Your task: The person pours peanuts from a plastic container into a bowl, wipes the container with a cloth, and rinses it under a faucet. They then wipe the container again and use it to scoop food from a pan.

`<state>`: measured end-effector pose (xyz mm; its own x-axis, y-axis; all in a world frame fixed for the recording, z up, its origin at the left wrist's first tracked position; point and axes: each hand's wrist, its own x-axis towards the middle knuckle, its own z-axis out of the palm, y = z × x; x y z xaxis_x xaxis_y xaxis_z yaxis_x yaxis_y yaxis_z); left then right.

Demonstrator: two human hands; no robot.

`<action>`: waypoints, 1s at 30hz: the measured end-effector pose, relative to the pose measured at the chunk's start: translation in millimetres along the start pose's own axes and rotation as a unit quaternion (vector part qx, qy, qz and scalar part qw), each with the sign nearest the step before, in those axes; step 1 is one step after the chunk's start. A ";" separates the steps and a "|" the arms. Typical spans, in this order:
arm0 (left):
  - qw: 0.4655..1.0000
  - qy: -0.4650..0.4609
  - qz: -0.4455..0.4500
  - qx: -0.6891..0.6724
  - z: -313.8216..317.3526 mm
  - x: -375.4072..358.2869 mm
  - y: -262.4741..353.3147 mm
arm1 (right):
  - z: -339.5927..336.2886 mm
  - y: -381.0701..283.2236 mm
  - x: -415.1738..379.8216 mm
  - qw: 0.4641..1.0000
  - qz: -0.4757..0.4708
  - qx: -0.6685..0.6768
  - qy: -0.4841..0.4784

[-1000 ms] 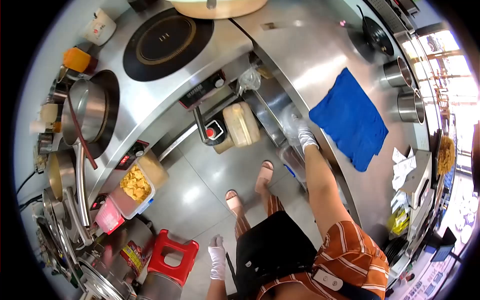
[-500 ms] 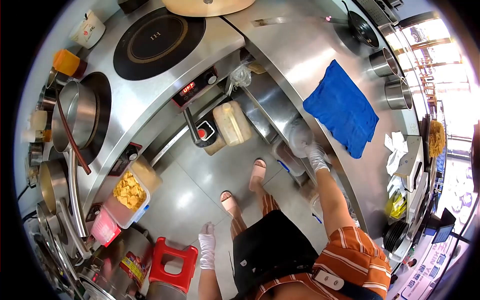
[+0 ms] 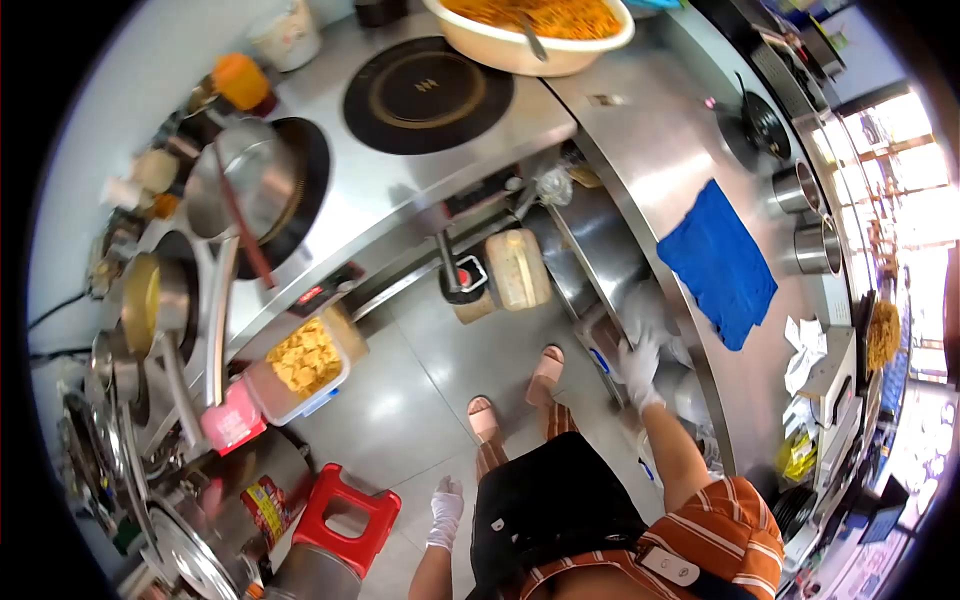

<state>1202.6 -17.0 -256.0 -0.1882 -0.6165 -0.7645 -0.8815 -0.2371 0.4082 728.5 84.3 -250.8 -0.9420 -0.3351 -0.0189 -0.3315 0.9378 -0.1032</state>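
White glove under the steel counter, reaching among clear plastic

Your right hand (image 3: 640,372) is down below the front edge of the counter (image 3: 640,135), palm down, with its fingers partly bent at the near side of a clear plastic item (image 3: 647,310). Blur hides whether you are gripping that item or only touching it. It sits in the open space under the counter, near the metal shelf (image 3: 597,250); its exact shape is too blurred to tell. Your left hand (image 3: 446,512) hangs low over the floor (image 3: 400,380), gloved too, its fingers loosely curled and holding nothing you can see, near the red stool (image 3: 375,525).

Above your right hand, a crumpled blue cloth (image 3: 718,265) lies close to the counter's front edge. Two metal pots (image 3: 796,188) stand along its back edge, and a small black pan (image 3: 765,125) is farther up that same side. To your left, a pale jug (image 3: 518,270) stands on the floor beside a dark-topped bottle (image 3: 464,280). Farther left, below the stove counter's front edge, an open tub (image 3: 305,365) holds yellow pieces. A cream basin (image 3: 590,60) of orange food sits beside the round black cooktop (image 3: 430,95).
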 end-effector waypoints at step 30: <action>0.981 0.129 -0.037 0.142 -154.7 -34.7 -168.1 | -437.3 -479.2 69.5 0.701 -0.612 0.354 0.094</action>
<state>1424.3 -71.9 -220.9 -0.0353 -0.7834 -0.6205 -0.9805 -0.0931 0.1733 799.0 -348.6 232.2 0.0120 -0.7687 0.6395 -0.8509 -0.3437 -0.3972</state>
